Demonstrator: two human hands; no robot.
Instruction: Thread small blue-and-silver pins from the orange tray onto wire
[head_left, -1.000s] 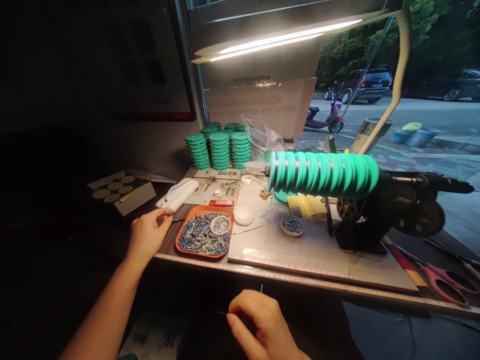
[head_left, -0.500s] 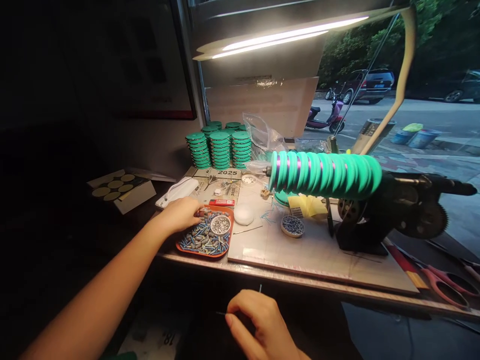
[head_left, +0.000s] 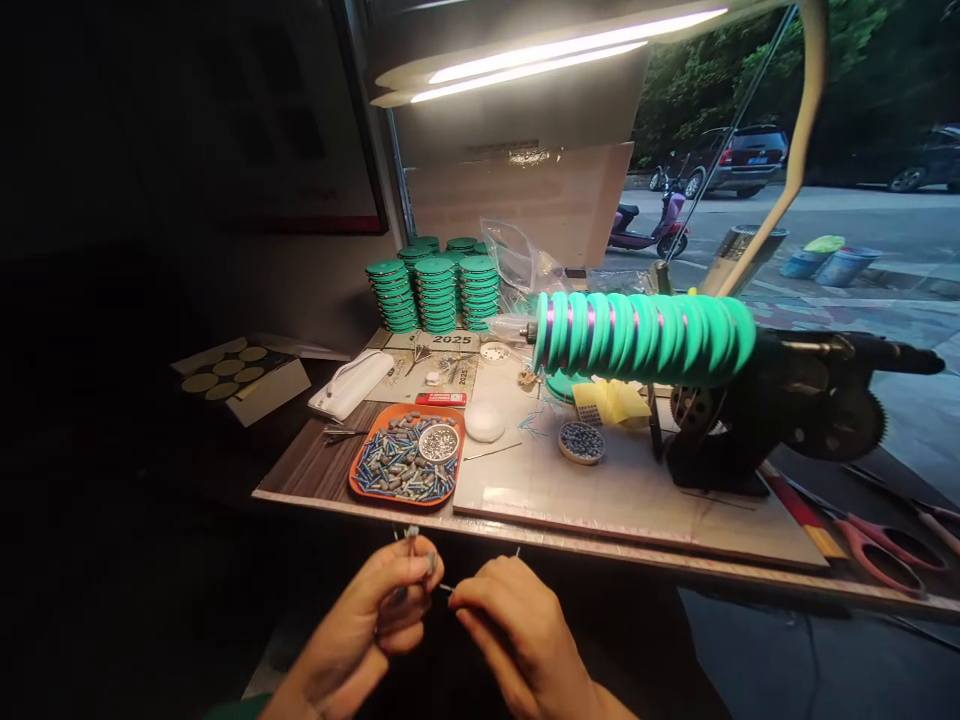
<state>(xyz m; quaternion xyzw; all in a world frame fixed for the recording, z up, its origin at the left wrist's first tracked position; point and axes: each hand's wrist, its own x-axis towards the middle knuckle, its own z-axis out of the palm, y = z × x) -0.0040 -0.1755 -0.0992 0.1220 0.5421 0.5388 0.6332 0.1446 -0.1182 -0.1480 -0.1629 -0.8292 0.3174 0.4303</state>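
My left hand [head_left: 386, 605] is raised below the table's front edge, its fingers closed on small grey pieces that show at the fingertips. Just to its right, my right hand [head_left: 517, 625] pinches a thin needle-like rod [head_left: 445, 588], whose end points toward the left fingers. Another thin tip stands up behind the right knuckles. Beyond the left hand lies an orange tray [head_left: 352, 483] full of small grey and blue pieces, with a white round dish [head_left: 438, 443] of tiny silvery bits inside it.
Green spools on a black geared winder [head_left: 712, 450] fill the right side. Stacked green discs [head_left: 435, 295] stand at the back. A round dish of dark beads [head_left: 581, 442], a white lid [head_left: 485, 422], a red box [head_left: 441, 399] and pink-handled scissors [head_left: 877, 560] lie on the table.
My left hand has come back from the orange tray to beside my right hand, with small pieces now in its fingers. My right hand has stayed nearly in place. The view has shifted slightly.
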